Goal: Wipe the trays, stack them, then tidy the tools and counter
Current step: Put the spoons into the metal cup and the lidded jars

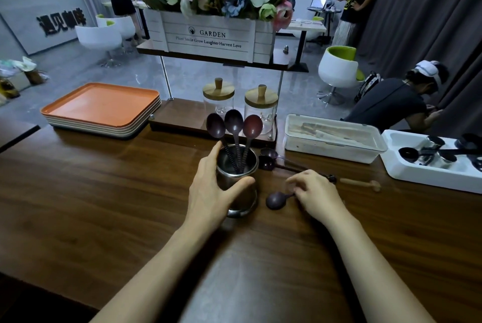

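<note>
— Where are the spoons sitting?
— Three are standing in a steel cup (pixel 236 166) on the table (pixel 104 192); the left hand (pixel 208 187) is gripping it. The right hand (pixel 317 193) is pinching a fourth purple spoon (pixel 276 200) just beside it.
— And the trays?
— The orange trays (pixel 101 107) are sitting stacked, far left.

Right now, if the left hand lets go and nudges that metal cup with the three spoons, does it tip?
Possibly. The metal cup looks narrow, and the three spoons stand tall above its rim, likely top-heavy. Its wider base should resist somewhat. The left hand steadies it.
</note>
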